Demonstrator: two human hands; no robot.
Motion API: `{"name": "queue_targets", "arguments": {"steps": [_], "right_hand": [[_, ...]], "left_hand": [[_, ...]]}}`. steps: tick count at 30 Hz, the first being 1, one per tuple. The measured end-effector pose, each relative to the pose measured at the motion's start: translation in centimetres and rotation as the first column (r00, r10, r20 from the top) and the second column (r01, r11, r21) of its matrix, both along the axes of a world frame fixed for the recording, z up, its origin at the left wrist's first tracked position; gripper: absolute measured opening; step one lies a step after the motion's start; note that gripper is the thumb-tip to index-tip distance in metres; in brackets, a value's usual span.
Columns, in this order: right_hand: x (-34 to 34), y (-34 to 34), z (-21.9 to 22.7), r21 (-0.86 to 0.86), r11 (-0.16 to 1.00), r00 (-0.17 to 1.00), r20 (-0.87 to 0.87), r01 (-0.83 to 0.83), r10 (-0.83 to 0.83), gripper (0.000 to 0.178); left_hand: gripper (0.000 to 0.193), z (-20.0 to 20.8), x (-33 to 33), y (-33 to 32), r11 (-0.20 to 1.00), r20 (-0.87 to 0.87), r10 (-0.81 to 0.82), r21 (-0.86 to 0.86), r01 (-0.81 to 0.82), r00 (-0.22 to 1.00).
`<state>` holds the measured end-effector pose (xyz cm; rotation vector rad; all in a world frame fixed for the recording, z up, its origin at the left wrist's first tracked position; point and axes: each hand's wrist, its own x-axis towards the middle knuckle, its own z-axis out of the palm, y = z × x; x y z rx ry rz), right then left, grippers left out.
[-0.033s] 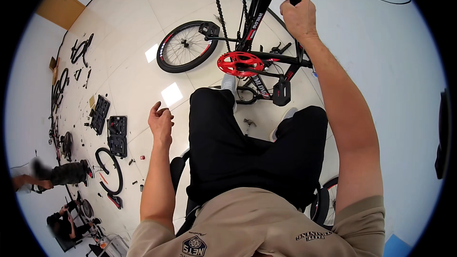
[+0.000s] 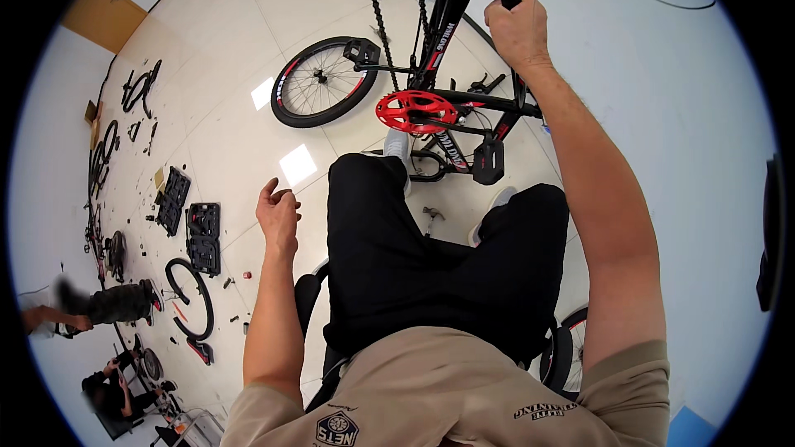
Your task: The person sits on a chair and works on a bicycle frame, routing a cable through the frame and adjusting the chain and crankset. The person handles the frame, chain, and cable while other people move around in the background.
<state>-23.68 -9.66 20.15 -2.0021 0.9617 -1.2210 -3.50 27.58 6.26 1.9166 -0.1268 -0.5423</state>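
My right hand (image 2: 518, 33) is wrapped round a black tube of the bicycle frame (image 2: 451, 21) at the upper right; its fingertips are partly hidden behind the tube. A red chainring (image 2: 410, 98) sits low on the frame, in front of my knees. A black chain (image 2: 377, 12) hangs beside the frame in two runs. One black pedal (image 2: 489, 162) is near my right knee, another pedal (image 2: 362, 51) on the far left side. My left hand (image 2: 280, 213) is in the air left of my knee, fingers apart and loosely bent, holding nothing.
A loose wheel (image 2: 286, 108) lies on the tiled floor beyond my left knee. A hammer (image 2: 432, 213) lies between my feet. Black tool cases (image 2: 204, 238), a tyre (image 2: 205, 306) and small parts are scattered to the left. Two people are at the far left. A white wall (image 2: 679, 116) stands right.
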Motion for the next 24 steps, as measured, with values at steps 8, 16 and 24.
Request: {"name": "queue_targets", "arguments": {"steps": [8, 16, 24], "right_hand": [[0.2, -1.0, -1.4, -0.096, 0.994, 0.998, 0.046, 0.042, -0.037, 0.021], [0.4, 0.0, -0.4, 0.084, 0.995, 0.999, 0.008, 0.049, -0.050, 0.020], [0.0, -0.5, -0.6, 0.074, 0.997, 0.998, 0.040, 0.035, -0.038, 0.021]], "left_hand": [[0.056, -0.5, 0.3, 0.3, 0.999, -0.013, 0.033, 0.006, -0.033, 0.999], [0.056, 0.1, 0.0, 0.3, 0.999, 0.121, -0.032, -0.023, 0.035, 0.992], [0.029, 7.9, -8.2, -5.5, 0.905, 0.316, -0.257, -0.252, 0.342, 0.913]]}}
